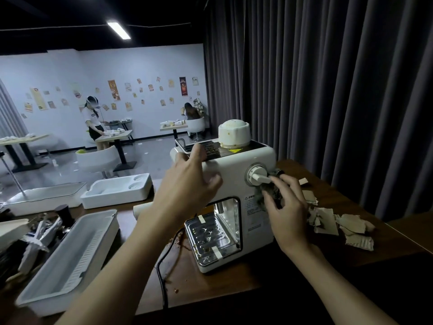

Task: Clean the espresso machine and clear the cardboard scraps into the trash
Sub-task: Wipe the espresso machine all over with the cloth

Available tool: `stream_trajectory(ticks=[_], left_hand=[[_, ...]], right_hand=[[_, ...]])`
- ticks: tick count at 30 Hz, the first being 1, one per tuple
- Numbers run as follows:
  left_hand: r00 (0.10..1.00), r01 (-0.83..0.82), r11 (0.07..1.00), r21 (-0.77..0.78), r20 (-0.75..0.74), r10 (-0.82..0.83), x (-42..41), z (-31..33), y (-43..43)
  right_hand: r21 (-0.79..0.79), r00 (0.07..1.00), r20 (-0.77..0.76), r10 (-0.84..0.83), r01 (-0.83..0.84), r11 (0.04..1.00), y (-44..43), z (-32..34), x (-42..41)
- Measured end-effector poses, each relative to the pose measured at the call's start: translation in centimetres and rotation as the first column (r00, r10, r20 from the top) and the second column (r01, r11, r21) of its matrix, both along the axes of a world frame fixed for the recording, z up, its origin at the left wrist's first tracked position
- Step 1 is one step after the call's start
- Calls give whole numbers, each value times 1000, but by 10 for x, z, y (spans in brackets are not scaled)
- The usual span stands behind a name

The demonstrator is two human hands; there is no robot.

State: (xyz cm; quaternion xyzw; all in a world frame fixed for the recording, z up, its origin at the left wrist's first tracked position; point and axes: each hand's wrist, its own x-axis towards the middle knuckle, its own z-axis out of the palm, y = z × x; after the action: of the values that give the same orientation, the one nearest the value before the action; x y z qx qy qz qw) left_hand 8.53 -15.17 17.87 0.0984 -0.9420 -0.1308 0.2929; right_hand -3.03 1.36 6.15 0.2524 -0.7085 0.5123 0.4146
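Observation:
A white espresso machine (236, 165) stands on the dark wooden table (210, 285), with a stained white cap on top and a shiny drip tray at its foot. My left hand (187, 184) rests on the machine's upper left side, fingers spread over the top edge. My right hand (285, 207) presses a dark, crumpled cloth (273, 193) against the machine's right side, just below the white dial knob (257, 175). Torn cardboard scraps (339, 225) lie in a loose heap on the table to the right of the machine.
A long white plastic tray (70, 261) sits at the left, with a pile of foil wrappers (39, 233) beyond it. Two more white trays (117, 191) lie further back. The black power cord (161, 273) runs off the front edge. A dark curtain hangs close behind. Two people work at far tables.

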Motion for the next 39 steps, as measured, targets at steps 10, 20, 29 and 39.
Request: stream_trajectory(ticks=[10,20,29,39], left_hand=[[982,48,998,-33,-180,-53,5,-15,-19],[973,69,997,-16,-218,-71,5,-19,-18],[967,88,996,2,-238,-85,4,-22,-21],[966,181,982,62,-199,-165,2,-17,-45]], right_hand=[[163,998,-57,38,-29,986,18,23,-21],[211,976,-83,203,-182,961,21,60,-13],[204,985,-3,174,-169,964,28,49,-10],[70,984,39,173,-175,982,26,59,5]])
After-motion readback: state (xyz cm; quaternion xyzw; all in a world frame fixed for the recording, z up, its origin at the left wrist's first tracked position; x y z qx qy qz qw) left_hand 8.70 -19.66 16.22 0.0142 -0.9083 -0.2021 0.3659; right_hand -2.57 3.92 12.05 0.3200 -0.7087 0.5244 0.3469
